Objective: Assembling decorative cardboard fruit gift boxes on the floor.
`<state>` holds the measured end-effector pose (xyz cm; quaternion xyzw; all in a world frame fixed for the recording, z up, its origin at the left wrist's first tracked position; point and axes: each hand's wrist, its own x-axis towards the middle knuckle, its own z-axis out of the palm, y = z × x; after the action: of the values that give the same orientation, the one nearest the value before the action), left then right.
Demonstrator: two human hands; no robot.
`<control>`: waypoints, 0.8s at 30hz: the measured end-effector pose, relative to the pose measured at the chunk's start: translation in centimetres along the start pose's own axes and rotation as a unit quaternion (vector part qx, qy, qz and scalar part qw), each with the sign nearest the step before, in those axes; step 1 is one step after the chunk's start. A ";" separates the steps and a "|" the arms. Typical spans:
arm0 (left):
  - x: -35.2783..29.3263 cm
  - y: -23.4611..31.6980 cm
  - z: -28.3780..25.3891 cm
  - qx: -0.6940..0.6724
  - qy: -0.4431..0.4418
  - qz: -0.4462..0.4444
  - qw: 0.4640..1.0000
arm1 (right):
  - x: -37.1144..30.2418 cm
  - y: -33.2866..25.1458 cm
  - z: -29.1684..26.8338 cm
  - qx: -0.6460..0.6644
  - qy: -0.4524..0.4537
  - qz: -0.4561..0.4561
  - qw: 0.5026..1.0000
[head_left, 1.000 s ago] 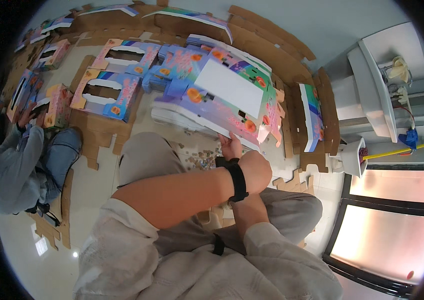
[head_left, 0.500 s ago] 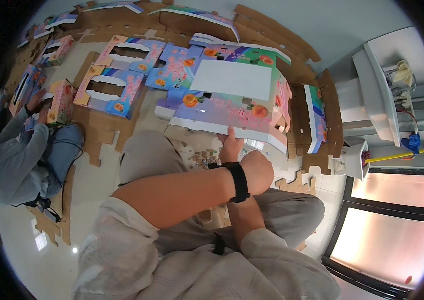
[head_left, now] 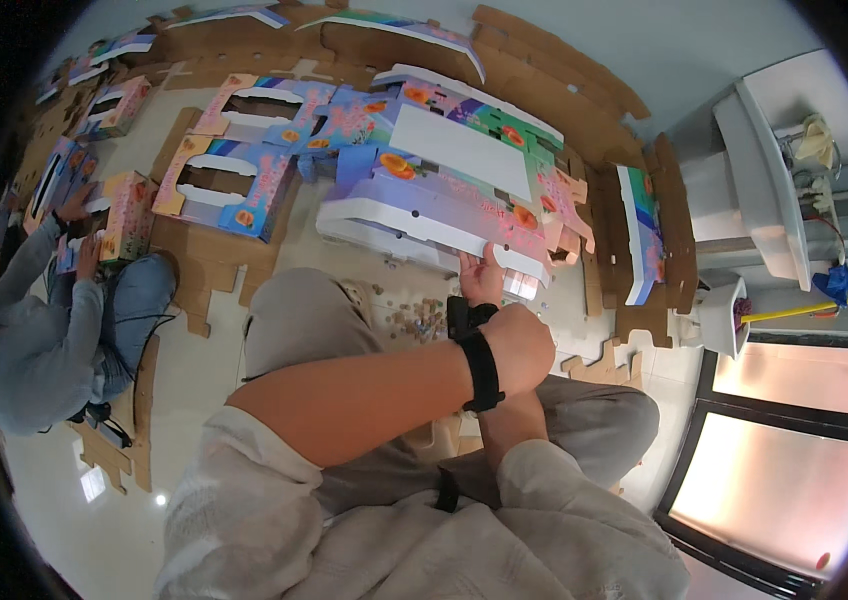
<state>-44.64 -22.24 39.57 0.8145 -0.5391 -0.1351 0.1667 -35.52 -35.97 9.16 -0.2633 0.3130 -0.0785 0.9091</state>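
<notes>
A large printed carton (head_left: pixel 459 150), purple, green and white with peach pictures, lies partly folded in front of me. My right hand (head_left: pixel 484 278) reaches to its near white edge, palm up, thumb at the edge and fingers beside it, gripping the cardboard. A dark device (head_left: pixel 466 316) sits on that wrist. My left forearm, with a black strap, crosses over the right forearm. My left hand (head_left: pixel 524 345) is bent over beside the right wrist; its fingers are hidden. Small round pieces (head_left: pixel 419 320) lie scattered on the floor below the carton.
Printed boxes with oval openings (head_left: pixel 229 185) stand to the left on brown cardboard (head_left: pixel 199 250). Farther left, another person (head_left: pixel 54 330) handles a box. A printed strip (head_left: pixel 641 235) leans at right, near a white bin (head_left: pixel 721 318). Brown sheets (head_left: pixel 554 65) line the wall.
The carton's near side has tilted, its front white flap now angled and more of its side showing. My right hand has moved slightly right and up with the edge. The left hand stays close by.
</notes>
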 end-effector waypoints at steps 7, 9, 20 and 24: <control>0.2 0.1 0.4 0.037 0.009 -0.023 0.999 | 2.5 1.6 -1.1 0.012 0.170 0.144 0.975; 0.1 0.1 0.5 0.029 0.016 -0.012 0.999 | 2.2 1.7 -0.3 -0.043 0.101 0.132 0.985; -0.3 -0.4 0.5 0.010 0.019 0.003 1.000 | -2.9 3.8 3.8 -0.047 0.139 -0.107 0.983; -0.6 -0.4 0.7 0.007 0.028 -0.014 0.999 | 1.1 3.5 0.3 0.021 0.174 0.015 0.984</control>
<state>-44.85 -21.60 38.85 0.8266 -0.5235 -0.1109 0.1741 -34.50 -33.24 6.95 -0.2223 0.4684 -0.1162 0.8472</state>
